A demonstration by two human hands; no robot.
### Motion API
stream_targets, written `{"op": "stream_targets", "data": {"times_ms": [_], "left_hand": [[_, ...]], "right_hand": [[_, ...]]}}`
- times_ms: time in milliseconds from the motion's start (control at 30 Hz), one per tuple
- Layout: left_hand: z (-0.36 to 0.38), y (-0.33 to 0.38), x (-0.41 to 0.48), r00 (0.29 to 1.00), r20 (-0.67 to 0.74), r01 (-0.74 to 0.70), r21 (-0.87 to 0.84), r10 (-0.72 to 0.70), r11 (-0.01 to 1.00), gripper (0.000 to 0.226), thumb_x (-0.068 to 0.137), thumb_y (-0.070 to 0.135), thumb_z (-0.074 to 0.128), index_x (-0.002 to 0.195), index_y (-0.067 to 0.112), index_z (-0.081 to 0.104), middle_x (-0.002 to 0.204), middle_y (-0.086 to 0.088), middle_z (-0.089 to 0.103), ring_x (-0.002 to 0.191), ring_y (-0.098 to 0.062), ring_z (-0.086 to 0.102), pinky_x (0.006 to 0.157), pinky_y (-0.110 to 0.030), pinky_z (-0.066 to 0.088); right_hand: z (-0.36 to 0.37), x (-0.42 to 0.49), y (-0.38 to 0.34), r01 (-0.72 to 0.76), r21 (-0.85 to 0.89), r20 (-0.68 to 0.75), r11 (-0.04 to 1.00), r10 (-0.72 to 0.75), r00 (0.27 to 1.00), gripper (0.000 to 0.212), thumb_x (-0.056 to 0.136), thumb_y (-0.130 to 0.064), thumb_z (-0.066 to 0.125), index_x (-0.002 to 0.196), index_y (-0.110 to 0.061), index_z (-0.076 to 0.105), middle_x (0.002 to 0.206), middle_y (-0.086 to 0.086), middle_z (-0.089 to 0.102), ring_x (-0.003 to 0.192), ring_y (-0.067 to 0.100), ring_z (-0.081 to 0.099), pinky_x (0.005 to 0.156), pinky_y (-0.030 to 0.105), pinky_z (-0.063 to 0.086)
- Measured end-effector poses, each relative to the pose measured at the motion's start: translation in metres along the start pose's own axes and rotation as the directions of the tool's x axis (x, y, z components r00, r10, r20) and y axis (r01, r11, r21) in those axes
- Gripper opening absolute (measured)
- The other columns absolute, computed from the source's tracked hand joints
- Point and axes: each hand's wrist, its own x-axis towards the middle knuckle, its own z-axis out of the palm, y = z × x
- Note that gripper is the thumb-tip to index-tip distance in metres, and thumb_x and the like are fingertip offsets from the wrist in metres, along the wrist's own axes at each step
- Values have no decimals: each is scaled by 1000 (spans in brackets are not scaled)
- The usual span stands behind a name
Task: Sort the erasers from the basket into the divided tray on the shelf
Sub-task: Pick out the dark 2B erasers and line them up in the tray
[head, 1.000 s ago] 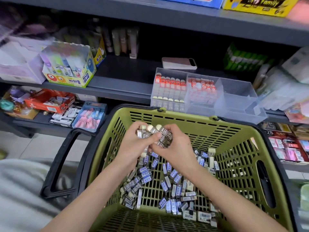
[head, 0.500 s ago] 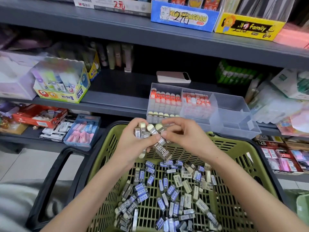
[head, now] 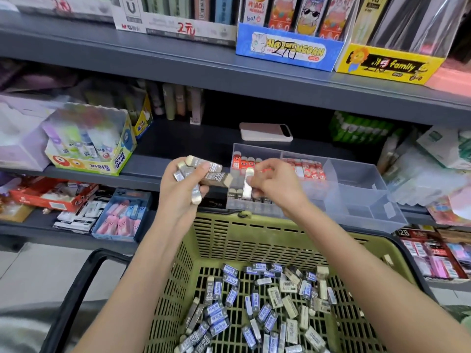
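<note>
Head view: right grip (head: 276, 186) pinches 1 eraser (head: 248, 184), left grip (head: 178, 197) a bundle (head: 204, 173).

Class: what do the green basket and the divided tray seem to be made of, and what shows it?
Basket: probably moulded plastic, matte olive, judging by its uniform slotted grid walls. Divided tray: likely clear plastic, slightly frosted; the erasers inside show through its walls.

Now right hand (head: 277, 186) at tray (head: 356, 182)
</note>
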Motion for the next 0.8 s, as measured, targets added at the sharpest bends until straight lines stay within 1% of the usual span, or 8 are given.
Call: {"op": "stream_targets", "data": {"times_ms": [133,267,433,567,633,667,733,800], "left_hand": [[-6,-2,6,999,-16,29,-80,-30,996,23,72,9,69,87,11,52,81,-12,61,64,-17,59,40,-14,38],[-6,1,8,999,-30,29,-110,-33,993,29,65,13,70,89,10,53,84,-13,61,63,-15,58,40,-14,38],[-4,-3,6,999,-51,16,-35,-18,999,22,78,5,70,90,13,54,76,-5,67,58,-10,61,43,-16,40],[-3,-4,4,999,-44,-13,32,15,999,20,82,4,69,91,14,54,77,-2,67,63,-11,62,44,-16,42],[-2,-4,2,998,-53,-30,61,33,998,22,82,4,69,92,15,54,76,0,67,65,-11,63,45,-17,42],[-2,-4,2,997,-61,-40,75,45,996,23,82,4,70,92,16,53,75,1,66,64,-11,63,45,-18,43],[0,-4,0,994,-75,-70,122,80,990,25,81,5,71,92,18,53,74,5,65,64,-9,63,48,-19,46],[0,-4,-1,990,-70,-109,177,123,978,26,80,6,72,91,19,53,74,6,64,65,-9,63,51,-20,48]], "right_hand": [[10,6,6,-16,-103,55,995,22,998,20,79,-6,72,79,-15,55,64,4,62,53,16,61,70,38,56],[17,14,3,-114,-51,110,992,119,987,21,77,-4,75,75,-12,56,67,4,62,56,14,64,69,35,59],[32,20,-2,-48,-354,81,934,82,993,11,75,-9,74,72,-3,65,83,12,68,84,24,65,81,38,54],[33,20,-5,-50,-413,129,909,113,985,15,78,-10,72,86,2,68,93,13,68,89,24,63,82,36,53],[30,16,-8,-21,-370,126,929,72,989,8,82,-7,66,78,0,68,84,12,68,80,23,63,75,35,54],[27,13,-11,5,-297,98,955,25,995,16,86,-6,60,73,-2,67,75,11,66,70,21,62,67,34,54],[21,6,-17,42,-46,61,998,-39,997,30,93,-20,54,70,-5,66,61,5,61,56,15,57,52,26,49],[17,-2,-27,38,96,125,995,-50,991,37,89,-37,59,71,-7,68,55,-2,60,51,11,55,46,21,46]]}}
